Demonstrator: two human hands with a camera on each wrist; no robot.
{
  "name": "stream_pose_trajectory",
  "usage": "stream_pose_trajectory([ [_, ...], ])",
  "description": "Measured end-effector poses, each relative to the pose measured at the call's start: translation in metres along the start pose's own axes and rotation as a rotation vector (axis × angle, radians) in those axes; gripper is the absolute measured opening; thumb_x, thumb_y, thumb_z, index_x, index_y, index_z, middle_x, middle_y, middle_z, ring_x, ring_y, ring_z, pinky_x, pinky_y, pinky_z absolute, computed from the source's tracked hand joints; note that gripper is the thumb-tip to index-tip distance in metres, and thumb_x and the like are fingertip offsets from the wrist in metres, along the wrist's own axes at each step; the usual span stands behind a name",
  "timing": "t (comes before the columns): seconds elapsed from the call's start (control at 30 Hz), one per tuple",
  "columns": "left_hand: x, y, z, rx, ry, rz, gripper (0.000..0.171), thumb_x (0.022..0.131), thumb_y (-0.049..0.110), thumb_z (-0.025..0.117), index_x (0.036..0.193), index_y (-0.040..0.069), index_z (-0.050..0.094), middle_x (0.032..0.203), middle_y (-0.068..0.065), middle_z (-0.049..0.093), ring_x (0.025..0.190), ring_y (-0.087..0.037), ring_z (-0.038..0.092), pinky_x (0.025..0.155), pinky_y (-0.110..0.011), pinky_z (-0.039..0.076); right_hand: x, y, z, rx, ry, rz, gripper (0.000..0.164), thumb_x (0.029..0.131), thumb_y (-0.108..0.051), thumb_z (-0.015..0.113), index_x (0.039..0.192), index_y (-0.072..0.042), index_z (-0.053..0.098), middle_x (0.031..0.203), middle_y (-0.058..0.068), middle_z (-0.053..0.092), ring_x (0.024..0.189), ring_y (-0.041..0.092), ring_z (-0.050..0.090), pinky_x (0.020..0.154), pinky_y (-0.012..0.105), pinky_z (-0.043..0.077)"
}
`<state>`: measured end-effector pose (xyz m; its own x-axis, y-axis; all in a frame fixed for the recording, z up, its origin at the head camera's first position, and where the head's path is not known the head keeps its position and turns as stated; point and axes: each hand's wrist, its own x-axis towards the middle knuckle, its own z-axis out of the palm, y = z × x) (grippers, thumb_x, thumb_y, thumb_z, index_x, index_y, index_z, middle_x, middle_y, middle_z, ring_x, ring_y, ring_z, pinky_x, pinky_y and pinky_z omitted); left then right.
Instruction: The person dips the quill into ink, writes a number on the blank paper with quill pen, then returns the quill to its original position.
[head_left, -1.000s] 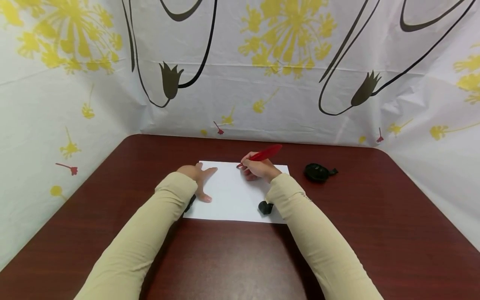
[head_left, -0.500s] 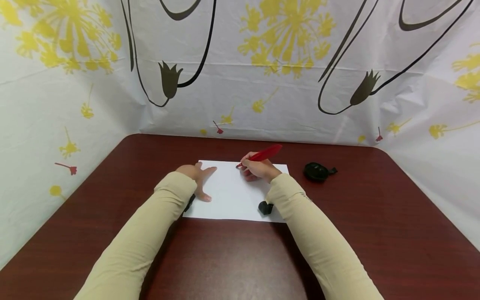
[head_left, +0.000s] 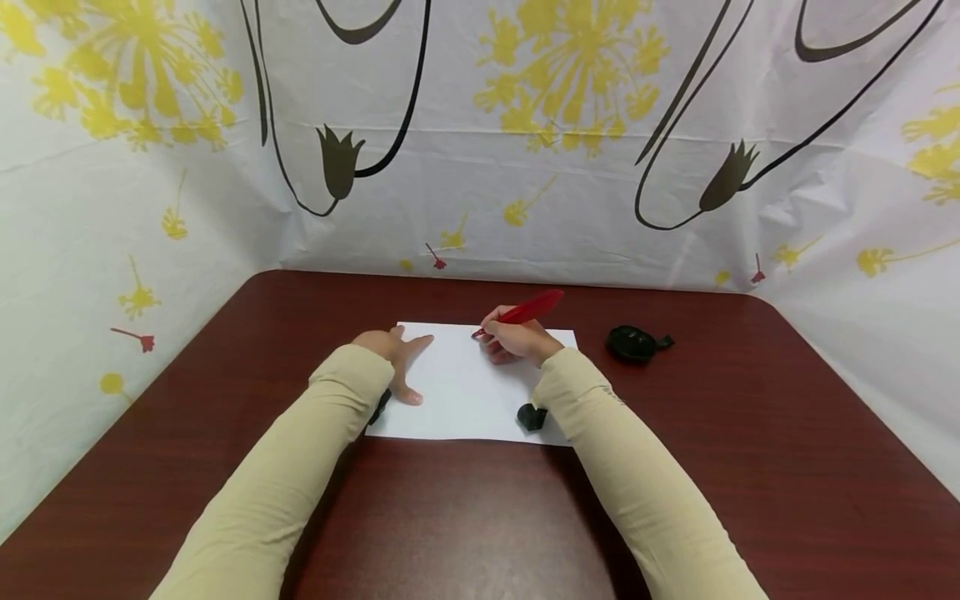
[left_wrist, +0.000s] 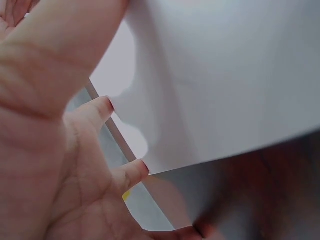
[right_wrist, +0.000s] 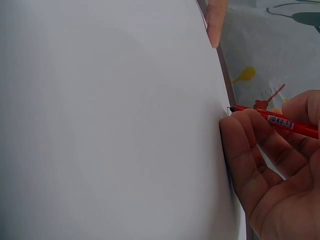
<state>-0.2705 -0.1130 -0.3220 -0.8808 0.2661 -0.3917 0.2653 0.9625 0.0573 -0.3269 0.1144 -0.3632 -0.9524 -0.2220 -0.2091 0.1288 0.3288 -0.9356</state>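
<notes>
A white sheet of paper [head_left: 457,387] lies on the table. My left hand [head_left: 403,357] rests with spread fingers on its left side; in the left wrist view two fingertips [left_wrist: 135,171] touch the sheet near its edge and corner. Near the sheet's far edge, my right hand [head_left: 516,337] pinches a red pen [head_left: 534,307] with a broad, feather-like end. The right wrist view shows the pen's barcode label and its dark tip at the paper, beside a tiny dark line. The curled fingers of this hand lie against the sheet.
To the right of the paper sits a dark oval object [head_left: 632,344] with a short tab; its kind is unclear. The brown table [head_left: 450,517] has rounded far corners. A white sheet [head_left: 465,192] with a flower print hangs behind it. Small black devices sit at both wrists.
</notes>
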Motion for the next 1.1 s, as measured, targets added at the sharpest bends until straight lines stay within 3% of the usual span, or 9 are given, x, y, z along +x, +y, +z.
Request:
stream_pose_trajectory([
  [0.53, 0.0018, 0.0005, -0.0014, 0.064, -0.006, 0.024, 0.106, 0.076, 0.06, 0.074, 0.157, 0.023, 0.017, 0.156, -0.026, 0.019, 0.136, -0.04, 0.034, 0.104, -0.052, 0.035, -0.0018, 0.0006, -0.001, 0.01, -0.015, 0.0, 0.021, 0.098, -0.012, 0.052, 0.114, 0.001, 0.057, 0.095, 0.012, 0.066, 0.071, 0.018, 0.061, 0.061, 0.032, 0.055],
  [1.1, 0.0018, 0.0008, -0.001, 0.062, -0.007, -0.004, 0.107, 0.075, 0.06, 0.075, 0.157, 0.025, 0.016, 0.157, -0.025, 0.017, 0.138, -0.04, 0.031, 0.104, -0.051, 0.035, -0.0063, -0.0007, -0.001, -0.012, -0.026, -0.003, 0.013, 0.098, -0.012, 0.051, 0.106, -0.005, 0.059, 0.096, 0.013, 0.066, 0.07, 0.019, 0.062, 0.062, 0.032, 0.055],
])
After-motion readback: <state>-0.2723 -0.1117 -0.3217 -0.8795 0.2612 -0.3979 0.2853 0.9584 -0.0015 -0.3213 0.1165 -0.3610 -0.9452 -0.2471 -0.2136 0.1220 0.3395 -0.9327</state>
